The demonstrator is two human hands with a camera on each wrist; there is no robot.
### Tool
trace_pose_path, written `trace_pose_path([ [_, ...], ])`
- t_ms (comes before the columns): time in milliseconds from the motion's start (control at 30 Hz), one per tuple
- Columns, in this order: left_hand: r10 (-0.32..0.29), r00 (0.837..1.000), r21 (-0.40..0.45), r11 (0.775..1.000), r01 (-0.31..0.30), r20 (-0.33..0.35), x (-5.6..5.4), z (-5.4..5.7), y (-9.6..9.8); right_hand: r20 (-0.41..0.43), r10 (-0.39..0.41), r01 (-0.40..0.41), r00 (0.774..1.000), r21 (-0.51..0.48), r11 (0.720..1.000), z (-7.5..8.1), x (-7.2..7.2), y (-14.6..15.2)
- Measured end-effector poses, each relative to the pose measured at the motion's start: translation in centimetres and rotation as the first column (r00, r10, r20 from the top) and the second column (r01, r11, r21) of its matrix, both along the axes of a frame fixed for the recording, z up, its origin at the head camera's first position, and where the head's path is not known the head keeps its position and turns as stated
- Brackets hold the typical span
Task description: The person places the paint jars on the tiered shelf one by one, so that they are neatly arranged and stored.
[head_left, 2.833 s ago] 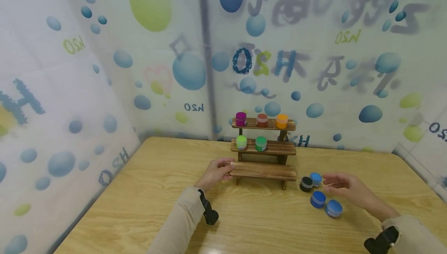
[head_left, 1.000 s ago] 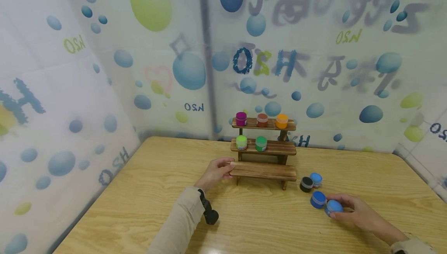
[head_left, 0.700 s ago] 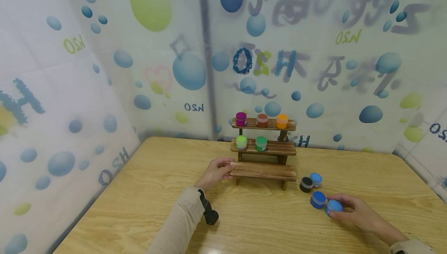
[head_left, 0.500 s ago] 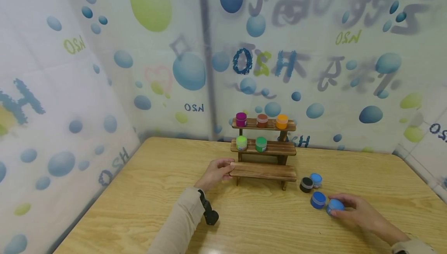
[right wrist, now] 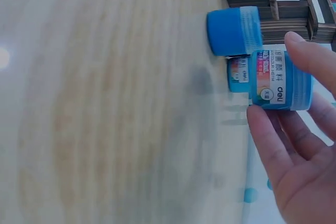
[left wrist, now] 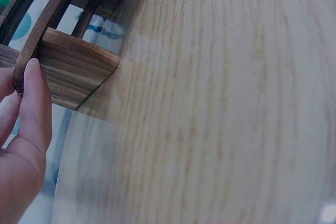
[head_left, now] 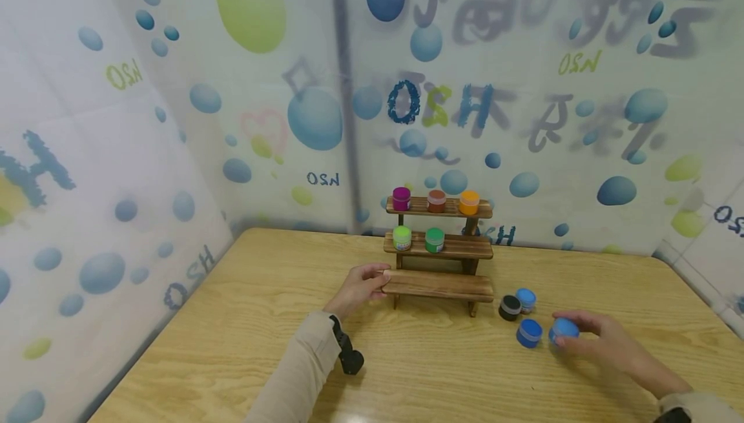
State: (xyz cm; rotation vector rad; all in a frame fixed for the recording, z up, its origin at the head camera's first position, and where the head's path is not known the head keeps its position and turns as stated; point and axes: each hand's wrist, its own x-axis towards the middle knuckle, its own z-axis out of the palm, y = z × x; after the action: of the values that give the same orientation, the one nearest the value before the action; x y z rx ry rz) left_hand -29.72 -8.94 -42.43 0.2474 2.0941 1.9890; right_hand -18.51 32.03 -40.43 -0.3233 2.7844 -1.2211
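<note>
My left hand pinches the left end of the lowest shelf of a three-tier wooden display rack; thumb and fingers on that board show in the left wrist view too. Between the thumb and fingers of my right hand is a light blue paint jar, its printed label facing the right wrist camera. A darker blue paint jar stands just left of it. Behind that are a black paint jar and another light blue paint jar, close together on the table.
Purple, brown-red and orange jars line the top shelf. Lime and green jars occupy the middle one. The wooden table meets a printed wall covering behind the rack.
My right hand went from beside the rear jars to the front light blue jar, gripped it, and has moved it slightly back and right, away from the darker blue one. My left hand stays put.
</note>
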Motion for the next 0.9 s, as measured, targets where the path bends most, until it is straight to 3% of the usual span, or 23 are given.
trace_pose_path([
  [533,0.005,1.0,-0.048,0.999,-0.005,-0.01,0.2,0.5,0.1,-0.067,0.007,-0.005,0.998,0.016,1.0,3.2,-1.7,-1.6],
  [900,0.015,1.0,-0.06,0.998,-0.016,-0.012,-0.1,0.1,0.1,-0.132,0.087,-0.086,0.987,0.013,0.996,5.2,-3.1,-4.2],
])
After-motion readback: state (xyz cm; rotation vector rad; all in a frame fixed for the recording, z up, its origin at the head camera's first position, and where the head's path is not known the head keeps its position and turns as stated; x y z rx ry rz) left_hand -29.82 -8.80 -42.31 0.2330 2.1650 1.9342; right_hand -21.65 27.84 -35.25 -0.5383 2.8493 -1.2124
